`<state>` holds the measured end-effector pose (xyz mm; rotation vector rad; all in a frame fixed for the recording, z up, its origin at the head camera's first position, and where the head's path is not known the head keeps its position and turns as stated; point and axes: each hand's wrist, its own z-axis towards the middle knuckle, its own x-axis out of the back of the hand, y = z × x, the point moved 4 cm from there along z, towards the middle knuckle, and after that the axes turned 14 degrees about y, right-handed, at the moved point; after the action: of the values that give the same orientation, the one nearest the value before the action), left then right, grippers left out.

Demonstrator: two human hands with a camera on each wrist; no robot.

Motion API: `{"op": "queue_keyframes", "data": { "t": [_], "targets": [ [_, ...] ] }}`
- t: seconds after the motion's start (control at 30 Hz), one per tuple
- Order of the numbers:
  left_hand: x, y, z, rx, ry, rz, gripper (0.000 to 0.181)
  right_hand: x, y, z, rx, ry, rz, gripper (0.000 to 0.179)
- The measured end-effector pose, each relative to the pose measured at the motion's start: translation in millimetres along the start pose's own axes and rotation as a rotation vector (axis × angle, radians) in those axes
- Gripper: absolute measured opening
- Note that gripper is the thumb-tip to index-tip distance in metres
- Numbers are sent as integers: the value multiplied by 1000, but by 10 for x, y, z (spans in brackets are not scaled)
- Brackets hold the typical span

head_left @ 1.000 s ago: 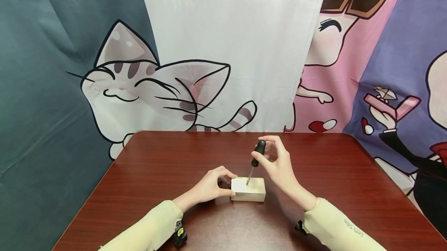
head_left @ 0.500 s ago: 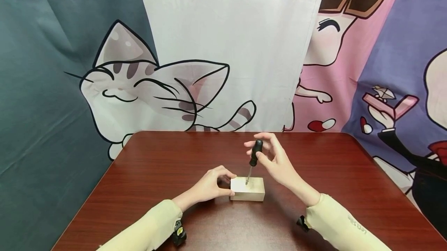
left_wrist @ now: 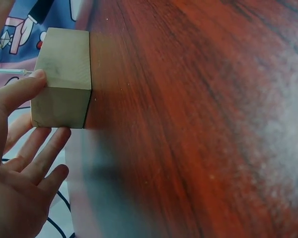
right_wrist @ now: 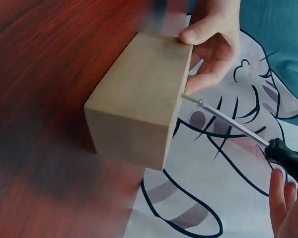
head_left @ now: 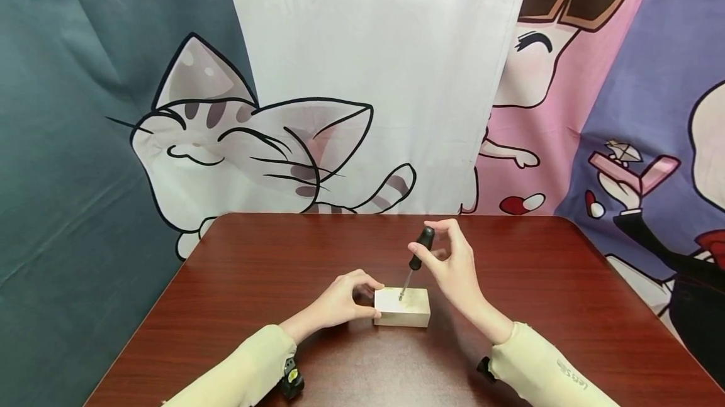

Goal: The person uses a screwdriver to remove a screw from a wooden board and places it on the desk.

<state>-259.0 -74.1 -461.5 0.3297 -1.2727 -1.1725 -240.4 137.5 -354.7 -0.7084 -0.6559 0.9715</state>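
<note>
Nearest in, the left hand (head_left: 342, 303), fingers narrowed to a pinch, had the wooden block (head_left: 418, 310) by its end: thumb at the near corner, fingertips round the far side. That block sat flat on the tabletop (head_left: 272, 256), just right of the left hand and below the right. Out of its top stood a screw (right_wrist: 191, 99), much of its thread showing! Above it the right hand (head_left: 453, 265) held the black-handled screwdriver (head_left: 421, 247) between thumb and fingers, its tip at the screw's head, the shaft leaning toward that hand. Doing this well, I judged, called for shaft and screw in one straight line, light downward pressure, small even turns and a firm grip from the left hand; too much lean risked a slip off the head.

Now the count, near to far: two sleeves, two hands, one block, one screw visible, one screwdriver, one tabletop, and beyond both hands a backdrop (head_left: 374, 36) with one cartoon cat (head_left: 206, 155).
</note>
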Motion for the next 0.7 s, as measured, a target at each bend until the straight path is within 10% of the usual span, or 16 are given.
{"op": "queue_keyframes", "data": {
  "t": [0.27, 0.7],
  "targets": [
    [-3, 6, -2, -2, -6, -2, 44, 30, 186, 84, -98, -85, 118, 39],
    [-11, 20, -2, -15, 7, 29, 43, -48, 210, 43, -4, -315, 361, 40]
  ]
}}
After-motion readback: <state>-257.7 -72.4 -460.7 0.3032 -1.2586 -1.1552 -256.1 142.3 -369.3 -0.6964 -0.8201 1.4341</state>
